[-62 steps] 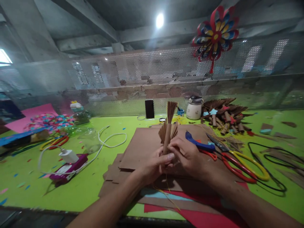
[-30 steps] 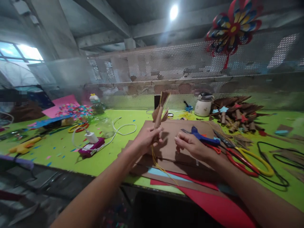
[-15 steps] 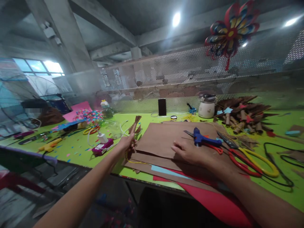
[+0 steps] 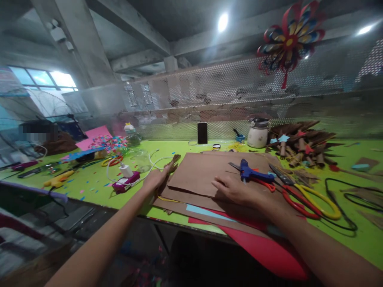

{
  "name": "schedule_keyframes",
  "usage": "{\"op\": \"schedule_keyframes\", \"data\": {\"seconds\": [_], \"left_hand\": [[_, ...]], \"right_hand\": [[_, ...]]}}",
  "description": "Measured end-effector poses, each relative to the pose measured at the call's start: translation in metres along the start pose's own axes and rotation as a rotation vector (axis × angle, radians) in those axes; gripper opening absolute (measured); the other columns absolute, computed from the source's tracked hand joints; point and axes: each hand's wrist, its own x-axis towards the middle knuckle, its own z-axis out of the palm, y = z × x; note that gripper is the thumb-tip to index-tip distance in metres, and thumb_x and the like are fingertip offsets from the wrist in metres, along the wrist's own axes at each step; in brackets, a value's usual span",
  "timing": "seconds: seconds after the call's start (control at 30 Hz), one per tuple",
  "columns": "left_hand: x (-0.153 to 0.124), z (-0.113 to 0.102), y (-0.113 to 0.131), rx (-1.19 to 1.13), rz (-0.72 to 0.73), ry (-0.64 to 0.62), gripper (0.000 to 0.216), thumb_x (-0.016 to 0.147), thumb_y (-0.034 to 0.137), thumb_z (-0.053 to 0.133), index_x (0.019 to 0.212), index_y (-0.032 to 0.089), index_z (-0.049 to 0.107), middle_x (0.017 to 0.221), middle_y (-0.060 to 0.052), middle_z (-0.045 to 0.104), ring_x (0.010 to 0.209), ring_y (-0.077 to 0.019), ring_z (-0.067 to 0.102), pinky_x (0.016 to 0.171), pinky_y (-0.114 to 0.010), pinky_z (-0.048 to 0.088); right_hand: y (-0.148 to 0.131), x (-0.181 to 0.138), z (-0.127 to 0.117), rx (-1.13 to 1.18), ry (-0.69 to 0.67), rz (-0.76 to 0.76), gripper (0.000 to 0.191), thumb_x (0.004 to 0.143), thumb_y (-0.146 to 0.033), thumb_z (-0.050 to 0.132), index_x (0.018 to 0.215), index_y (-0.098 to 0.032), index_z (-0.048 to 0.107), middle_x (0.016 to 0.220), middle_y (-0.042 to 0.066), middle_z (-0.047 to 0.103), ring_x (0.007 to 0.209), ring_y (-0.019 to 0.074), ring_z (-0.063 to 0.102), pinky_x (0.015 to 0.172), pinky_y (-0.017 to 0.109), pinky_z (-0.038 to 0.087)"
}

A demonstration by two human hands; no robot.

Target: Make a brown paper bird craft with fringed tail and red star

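Observation:
My left hand [image 4: 154,178] is closed around a brown paper craft piece [image 4: 171,165], a rolled stem with fanned fringe, held low at the left edge of a stack of brown paper sheets [image 4: 206,171]. A thin yellow string [image 4: 164,197] trails from it. My right hand [image 4: 232,188] lies flat on the brown sheets, fingers stretched out, holding nothing. A blue glue gun [image 4: 251,173] lies just beyond its fingers.
Red and yellow scissors [image 4: 308,197] and black cable [image 4: 344,207] lie to the right. A pile of finished brown paper pieces [image 4: 299,145] and a white pot [image 4: 257,136] stand at the back. A purple charger block with white cable [image 4: 127,181] sits left on the green table [image 4: 98,195].
My left hand has carried the paper piece from upright in front of me down to the left edge of the sheets. My right hand has let go and flattened on the brown paper.

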Motion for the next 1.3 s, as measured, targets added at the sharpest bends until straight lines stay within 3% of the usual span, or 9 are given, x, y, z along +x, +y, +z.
{"op": "schedule_keyframes", "data": {"seconds": [0.13, 0.23, 0.33, 0.43, 0.63, 0.8, 0.93, 1.1, 1.3], "left_hand": [[-0.012, -0.016, 0.009, -0.036, 0.025, 0.143, 0.045, 0.072, 0.054, 0.046, 0.067, 0.013, 0.062, 0.072, -0.018, 0.064, 0.078, -0.0329, 0.059, 0.064, -0.035, 0.039], [-0.028, -0.018, 0.035, -0.160, 0.157, 0.163, 0.033, 0.076, 0.044, 0.044, 0.078, 0.015, 0.060, 0.080, -0.011, 0.064, 0.081, -0.0246, 0.057, 0.067, -0.030, 0.040], [-0.047, -0.006, 0.071, -0.339, 0.342, -0.021, 0.030, 0.079, 0.042, 0.043, 0.078, 0.017, 0.059, 0.068, -0.003, 0.061, 0.063, -0.0150, 0.053, 0.061, -0.024, 0.040], [-0.058, 0.011, 0.105, -0.492, 0.502, -0.249, 0.031, 0.079, 0.044, 0.045, 0.073, 0.018, 0.058, 0.059, 0.001, 0.057, 0.056, -0.0116, 0.050, 0.055, -0.021, 0.039], [-0.043, 0.038, 0.145, -0.690, 0.655, -0.479, 0.038, 0.083, 0.045, 0.037, 0.058, 0.018, 0.046, 0.052, 0.003, 0.046, 0.048, -0.0091, 0.042, 0.049, -0.021, 0.036], [-0.024, 0.060, 0.153, -0.773, 0.621, -0.518, 0.035, 0.079, 0.040, 0.044, 0.052, 0.017, 0.046, 0.044, 0.005, 0.041, 0.043, -0.0082, 0.035, 0.044, -0.021, 0.029], [-0.024, 0.069, 0.151, -0.871, 0.548, -0.493, 0.033, 0.077, 0.036, 0.049, 0.051, 0.017, 0.048, 0.044, 0.005, 0.041, 0.043, -0.0078, 0.035, 0.043, -0.021, 0.028], [-0.028, 0.066, 0.144, -0.988, 0.494, -0.493, 0.021, 0.070, 0.035, 0.063, 0.065, 0.015, 0.063, 0.061, 0.000, 0.059, 0.058, -0.0110, 0.052, 0.057, -0.021, 0.041], [-0.030, 0.072, 0.140, -1.054, 0.423, -0.459, 0.019, 0.067, 0.033, 0.068, 0.070, 0.015, 0.067, 0.065, -0.002, 0.064, 0.062, -0.0128, 0.056, 0.060, -0.023, 0.044]], "right_hand": [[0.005, 0.003, -0.001, 0.047, 0.033, 0.011, 0.035, 0.091, -0.032, 0.035, 0.059, -0.019, 0.037, 0.056, -0.004, 0.039, 0.053, 0.0106, 0.033, 0.053, 0.025, 0.024], [0.004, 0.003, -0.001, 0.105, 0.069, 0.027, 0.038, 0.091, -0.035, 0.034, 0.057, -0.020, 0.033, 0.053, -0.005, 0.033, 0.050, 0.0101, 0.030, 0.050, 0.025, 0.023], [-0.006, 0.002, -0.005, 0.182, 0.087, 0.019, 0.035, 0.092, -0.035, 0.033, 0.061, -0.020, 0.038, 0.055, -0.005, 0.038, 0.052, 0.0102, 0.035, 0.052, 0.024, 0.028], [-0.017, 0.001, -0.010, 0.248, 0.096, 0.000, 0.028, 0.091, -0.032, 0.037, 0.068, -0.019, 0.044, 0.060, -0.003, 0.046, 0.057, 0.0107, 0.042, 0.057, 0.023, 0.035], [-0.006, 0.007, -0.018, 0.337, 0.175, 0.033, 0.026, 0.089, -0.033, 0.042, 0.069, -0.018, 0.049, 0.061, -0.002, 0.050, 0.057, 0.0104, 0.045, 0.058, 0.023, 0.037], [0.010, 0.010, -0.018, 0.439, 0.232, 0.136, 0.035, 0.090, -0.042, 0.038, 0.063, -0.019, 0.043, 0.049, -0.006, 0.039, 0.044, 0.0082, 0.037, 0.045, 0.021, 0.031], [0.012, 0.012, -0.013, 0.522, 0.273, 0.210, 0.041, 0.091, -0.047, 0.029, 0.059, -0.021, 0.034, 0.046, -0.008, 0.030, 0.038, 0.0070, 0.030, 0.038, 0.020, 0.027], [0.008, 0.015, -0.011, 0.536, 0.366, 0.247, 0.027, 0.083, -0.039, 0.051, 0.068, -0.017, 0.048, 0.054, -0.005, 0.045, 0.047, 0.0083, 0.041, 0.046, 0.021, 0.033], [0.005, 0.014, -0.010, 0.596, 0.419, 0.274, 0.016, 0.075, -0.031, 0.060, 0.076, -0.015, 0.058, 0.066, 0.000, 0.057, 0.058, 0.0110, 0.051, 0.054, 0.024, 0.040]]}}
